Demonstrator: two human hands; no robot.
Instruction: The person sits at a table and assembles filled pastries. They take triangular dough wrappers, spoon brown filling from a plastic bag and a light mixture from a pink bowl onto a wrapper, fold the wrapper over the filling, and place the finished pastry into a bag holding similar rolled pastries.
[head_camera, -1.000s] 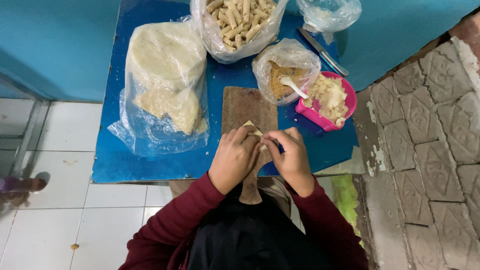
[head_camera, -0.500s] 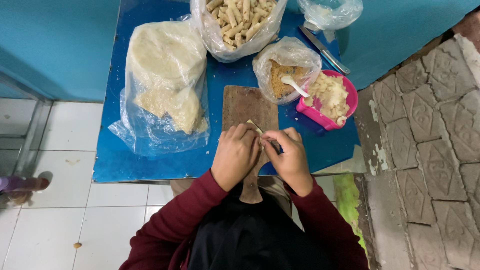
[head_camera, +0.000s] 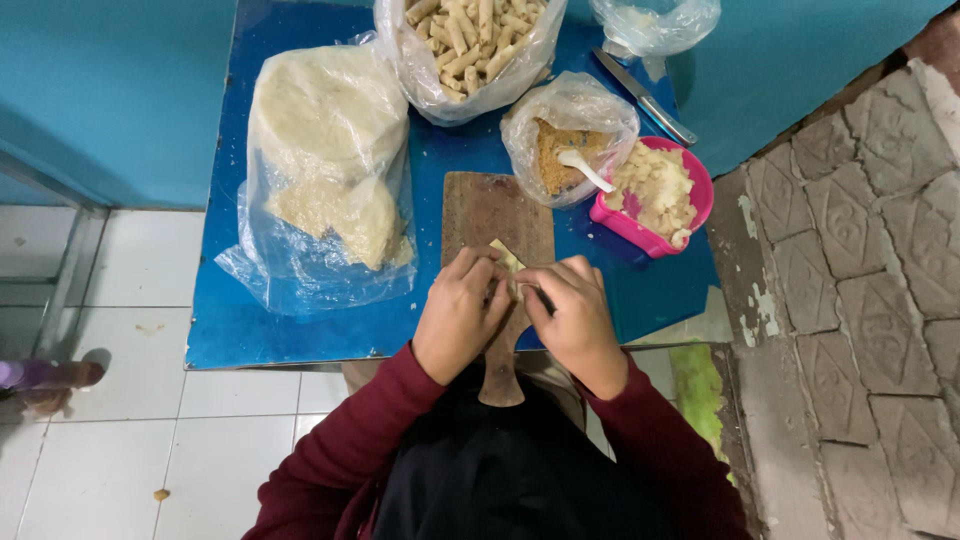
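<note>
- Your left hand (head_camera: 462, 315) and right hand (head_camera: 572, 318) meet over the near half of the board (head_camera: 497, 215), fingers curled in towards each other.
- Both hands are closed on the wrapper (head_camera: 507, 260), a small pale sheet. Only its far corner shows past your fingertips; the rest is hidden, so you cannot tell how much is rolled.
- The wrapper lies between the two hands, touching both, and neither is clearly nearer. What shows of it points away from you and a little left. Its long axis seems to run across, hand to hand, though most is covered.
- The board's long axis runs away from you, and its handle hangs off the near edge of the blue table (head_camera: 300, 330).
- Just right of the board stands a pink bowl (head_camera: 690, 215) heaped with pale chopped filling.
- Touching that bowl, further back, an open bag (head_camera: 570, 135) holds brown crumbs with a white spoon (head_camera: 582, 165) stuck in.
- Left of the board, a large clear sack (head_camera: 325, 160) holds a stack of round pale sheets.
- At the far edge a bag of rolls (head_camera: 470, 40) holds many finished stick-like pieces.
- A knife (head_camera: 645, 95) lies far right, beside a small clear bag (head_camera: 655, 22).
</note>
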